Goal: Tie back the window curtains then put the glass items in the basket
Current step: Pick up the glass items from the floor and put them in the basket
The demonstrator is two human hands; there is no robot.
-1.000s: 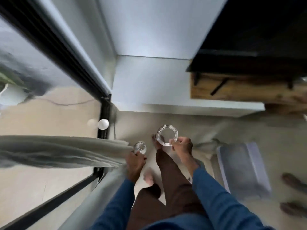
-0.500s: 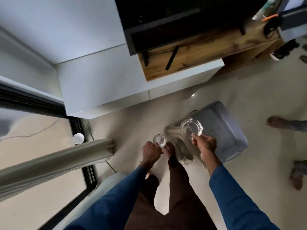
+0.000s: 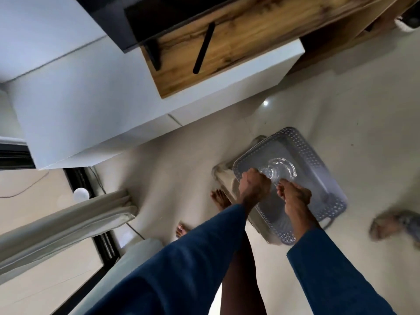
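Head view: a grey plastic basket (image 3: 318, 155), rectangular with perforated walls, sits on the pale glossy floor (image 3: 181, 167). Over its inside, the left hand (image 3: 254, 186) curls round a small clear glass (image 3: 266, 173). The right hand (image 3: 294, 196) pinches the rim of a round, thick glass dish (image 3: 285, 169). A pleated cloth curtain (image 3: 68, 220) hangs gathered by the window.

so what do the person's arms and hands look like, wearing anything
The left hand and right hand are bare: no gloves, and no ring or watch shows through the blur. The left sleeve and right sleeve are long, plain dark blue cloth, loose, ending at the wrists.
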